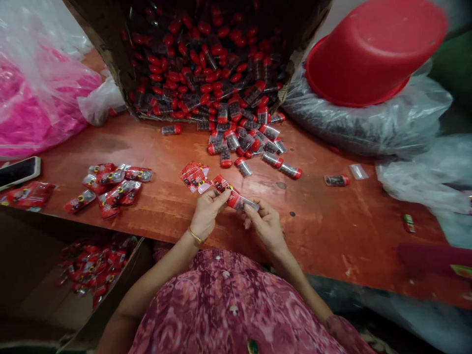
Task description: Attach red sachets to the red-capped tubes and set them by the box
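Note:
My left hand (pixel 207 212), with a gold bangle at the wrist, pinches a red printed wrapper (pixel 220 184) between thumb and fingers. My right hand (pixel 266 223) grips the clear end of a small plastic tube (pixel 240 201) that meets the wrapper between my hands. How far the two overlap is hard to make out. Just beyond my left hand lies a small stack of flat red printed wrappers (pixel 193 175). Past my fingers, red-capped clear tubes (pixel 233 140) with dark contents are heaped on the table.
A tipped cardboard box (pixel 110 64) spills red-capped tubes onto the wooden table (pixel 332 236). Wrapped tubes (pixel 118 189) lie left, near a phone (pixel 20 172). Below stands a carton (pixel 37 300) of wrapped pieces. A red tub (pixel 368 54) sits on a plastic bag (pixel 354 123).

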